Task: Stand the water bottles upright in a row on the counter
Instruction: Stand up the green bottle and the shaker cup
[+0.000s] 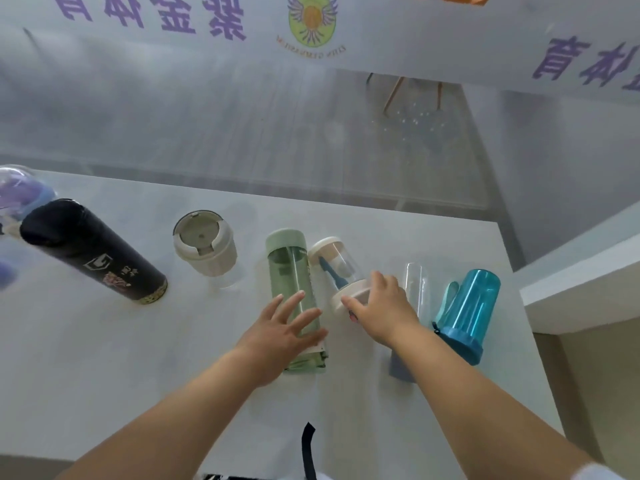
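Left hand [287, 329] lies flat on the green bottle [289, 271]; right hand [382, 311] grips the small bottle [334, 261], squeezed between that and a clear bottle [414, 289]; blue bottle [469, 306] rightmost.

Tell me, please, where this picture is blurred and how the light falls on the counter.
Head view: soft, even light, so shadows on the counter are faint; the purple thing at the left edge is smeared; the left hand on the green bottle and the right hand gripping the cream-lidded bottle are fairly sharp; the floor beyond the counter looks hazy.
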A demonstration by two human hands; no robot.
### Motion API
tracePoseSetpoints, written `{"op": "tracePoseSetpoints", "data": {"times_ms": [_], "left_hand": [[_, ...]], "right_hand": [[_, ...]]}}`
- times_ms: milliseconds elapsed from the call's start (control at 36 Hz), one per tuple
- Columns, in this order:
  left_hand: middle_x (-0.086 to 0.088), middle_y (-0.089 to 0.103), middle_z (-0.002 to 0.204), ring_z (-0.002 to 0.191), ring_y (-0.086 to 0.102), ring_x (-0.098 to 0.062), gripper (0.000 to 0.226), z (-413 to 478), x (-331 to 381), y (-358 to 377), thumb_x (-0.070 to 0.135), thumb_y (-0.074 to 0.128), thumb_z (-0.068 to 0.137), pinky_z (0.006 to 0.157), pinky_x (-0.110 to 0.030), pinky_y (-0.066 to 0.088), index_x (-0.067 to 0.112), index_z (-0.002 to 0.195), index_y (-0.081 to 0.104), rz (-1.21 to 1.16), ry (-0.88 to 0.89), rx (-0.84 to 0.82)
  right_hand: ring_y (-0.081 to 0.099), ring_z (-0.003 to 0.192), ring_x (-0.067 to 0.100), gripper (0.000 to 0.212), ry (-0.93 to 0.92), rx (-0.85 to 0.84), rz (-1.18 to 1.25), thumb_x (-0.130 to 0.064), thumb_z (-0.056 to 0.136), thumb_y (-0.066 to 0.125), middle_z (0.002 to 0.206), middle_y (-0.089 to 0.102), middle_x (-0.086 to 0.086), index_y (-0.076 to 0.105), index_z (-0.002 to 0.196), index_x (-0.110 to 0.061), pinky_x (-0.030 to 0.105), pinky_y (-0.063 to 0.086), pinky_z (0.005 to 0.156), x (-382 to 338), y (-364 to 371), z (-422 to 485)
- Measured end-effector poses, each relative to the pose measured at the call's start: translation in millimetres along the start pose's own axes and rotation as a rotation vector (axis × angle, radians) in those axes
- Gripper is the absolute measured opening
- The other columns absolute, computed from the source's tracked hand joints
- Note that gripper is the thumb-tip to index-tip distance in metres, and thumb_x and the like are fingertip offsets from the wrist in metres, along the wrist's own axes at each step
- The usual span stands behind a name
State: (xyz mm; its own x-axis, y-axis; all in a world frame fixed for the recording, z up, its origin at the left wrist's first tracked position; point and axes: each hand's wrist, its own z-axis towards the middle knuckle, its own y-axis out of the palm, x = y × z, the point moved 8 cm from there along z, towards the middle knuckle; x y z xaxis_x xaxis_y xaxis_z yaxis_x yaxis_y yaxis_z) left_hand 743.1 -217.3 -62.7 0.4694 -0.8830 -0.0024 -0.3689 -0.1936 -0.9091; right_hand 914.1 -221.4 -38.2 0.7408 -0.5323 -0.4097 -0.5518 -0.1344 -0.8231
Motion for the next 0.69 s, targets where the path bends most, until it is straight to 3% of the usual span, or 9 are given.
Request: {"op": "tracePoseSetpoints", "data": {"times_ms": [139,250,361,417,444,500,556,611,694], "left_hand": [[0.000,-0.008,0.157,0.139,-0.022,-0.039,0.074,-1.0,-1.7,2.7,0.009,0.047,0.088,0.112,-0.054,-0.010,0.038,0.144,0.007,-0.002,-0.057,0.037],[0.003,-0.016,0.157,0.126,-0.040,-0.041,0.072,-4.8,-0.5,5.2,0.008,0.046,0.088,0.108,-0.058,-0.016,0.037,0.143,0.010,-0.003,-0.036,0.078],[0.002,0.000,0.159,0.124,-0.039,-0.039,0.069,-4.4,-2.5,5.6,0.009,0.048,0.087,0.109,-0.060,-0.011,0.035,0.142,0.015,0.054,-0.003,0.107],[0.001,0.018,0.157,0.135,-0.020,-0.041,0.070,-5.6,-1.8,-3.1,0.011,0.055,0.080,0.110,-0.062,0.001,0.036,0.140,0.027,0.083,0.005,0.122],[0.001,0.033,0.151,0.140,0.002,-0.041,0.071,-7.6,-1.2,-9.1,0.014,0.064,0.073,0.109,-0.063,0.015,0.036,0.135,0.038,0.087,0.000,0.105],[0.002,0.058,0.132,0.128,0.045,-0.034,0.067,-10.7,-0.1,-22.6,0.023,0.078,0.055,0.097,-0.058,0.043,0.035,0.118,0.058,0.074,-0.012,0.153],[0.003,0.067,0.117,0.114,0.060,-0.027,0.056,-10.0,1.5,-32.6,0.030,0.083,0.052,0.090,-0.054,0.050,0.033,0.105,0.066,0.034,-0.009,0.260],[0.001,0.065,0.116,0.116,0.058,-0.025,0.056,-5.7,0.1,-40.0,0.030,0.081,0.060,0.095,-0.051,0.047,0.032,0.112,0.062,-0.005,-0.032,0.303],[-0.005,0.024,0.148,0.142,0.010,-0.030,0.072,5.9,-3.4,-27.0,0.016,0.047,0.087,0.116,-0.049,0.005,0.037,0.145,0.010,0.010,-0.072,0.200]], "right_hand": [[0.036,0.121,0.031,0.073,0.020,-0.041,-0.019,-0.063,0.081,0.049,0.134,0.042,0.011,0.032,0.130,-0.011,0.044,0.040,0.094,-3.5,12.7,7.1],[0.037,0.122,0.030,0.081,0.017,-0.052,-0.004,-0.064,0.076,0.056,0.133,0.045,0.010,0.029,0.132,-0.012,0.045,0.042,0.092,-5.5,16.6,9.9],[0.039,0.120,0.030,0.082,0.002,-0.050,-0.044,-0.066,0.073,0.056,0.129,0.048,0.011,0.031,0.129,-0.012,0.044,0.042,0.090,-6.2,16.8,9.5],[0.041,0.119,0.030,0.081,0.019,-0.060,-0.036,-0.066,0.072,0.057,0.128,0.049,0.011,0.033,0.127,-0.012,0.043,0.043,0.089,-2.8,15.3,8.7],[0.042,0.118,0.030,0.081,0.029,-0.065,-0.028,-0.066,0.071,0.057,0.128,0.050,0.010,0.033,0.127,-0.012,0.043,0.044,0.089,-0.4,14.1,8.0],[0.044,0.116,0.030,0.082,0.036,-0.066,-0.020,-0.065,0.069,0.058,0.126,0.051,0.009,0.033,0.127,-0.013,0.044,0.046,0.089,4.8,10.3,5.5],[0.045,0.114,0.029,0.082,0.032,-0.054,-0.026,-0.065,0.067,0.060,0.124,0.052,0.008,0.034,0.126,-0.014,0.044,0.046,0.088,9.7,5.6,2.5],[0.045,0.112,0.028,0.082,0.038,-0.047,-0.025,-0.066,0.064,0.061,0.121,0.053,0.007,0.035,0.124,-0.015,0.044,0.047,0.088,14.2,1.3,-0.4],[0.045,0.113,0.027,0.084,0.054,-0.041,-0.010,-0.066,0.061,0.063,0.120,0.053,0.007,0.037,0.123,-0.015,0.044,0.047,0.089,19.0,-3.1,-3.1]]}}
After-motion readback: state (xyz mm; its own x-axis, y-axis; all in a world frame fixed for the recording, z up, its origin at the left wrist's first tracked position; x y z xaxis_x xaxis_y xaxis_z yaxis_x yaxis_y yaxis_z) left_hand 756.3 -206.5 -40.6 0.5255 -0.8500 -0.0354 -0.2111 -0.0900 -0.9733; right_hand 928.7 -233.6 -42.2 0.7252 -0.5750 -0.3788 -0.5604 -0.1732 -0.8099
